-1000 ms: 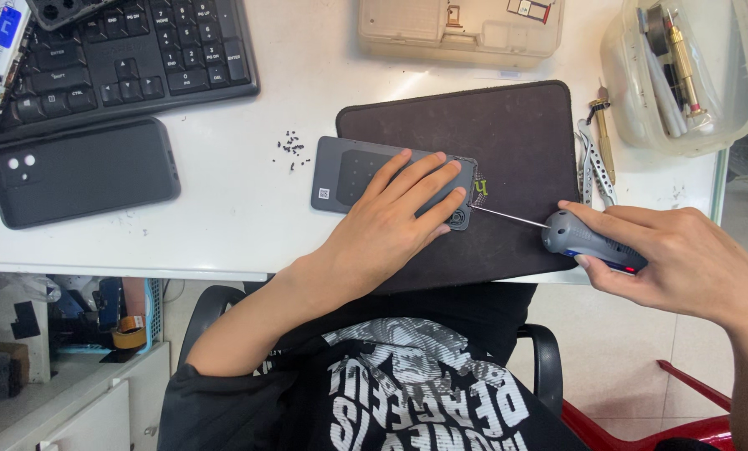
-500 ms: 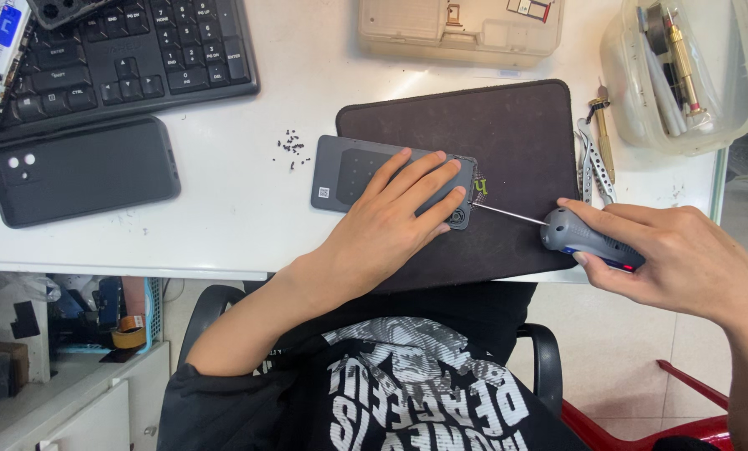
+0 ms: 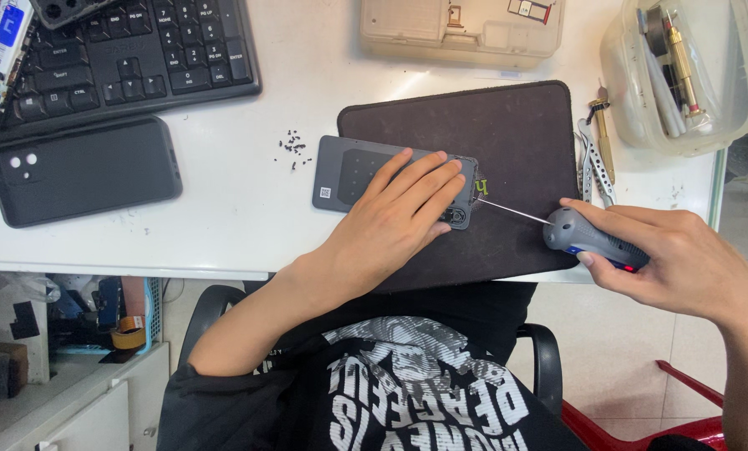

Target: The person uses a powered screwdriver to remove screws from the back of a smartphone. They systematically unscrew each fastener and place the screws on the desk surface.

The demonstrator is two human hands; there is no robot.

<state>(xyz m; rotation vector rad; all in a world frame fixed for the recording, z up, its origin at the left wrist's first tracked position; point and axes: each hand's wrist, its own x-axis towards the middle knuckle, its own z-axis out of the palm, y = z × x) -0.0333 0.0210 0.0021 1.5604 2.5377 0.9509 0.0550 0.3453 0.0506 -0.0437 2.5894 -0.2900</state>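
A grey opened phone body point(image 3: 349, 174) lies half on the dark brown work mat point(image 3: 507, 134). My left hand point(image 3: 399, 213) presses flat on it, fingers spread toward its right end. My right hand point(image 3: 674, 259) grips a grey screwdriver point(image 3: 587, 236) with a thin shaft. Its tip touches the phone's right edge. A small pile of tiny black screws point(image 3: 291, 149) lies on the white table just left of the phone.
A black phone back cover point(image 3: 82, 171) lies at the left, below a black keyboard point(image 3: 123, 58). A beige parts box point(image 3: 462, 29) stands at the back. A clear tub of tools point(image 3: 683, 71) and metal tweezers point(image 3: 593, 159) are at the right.
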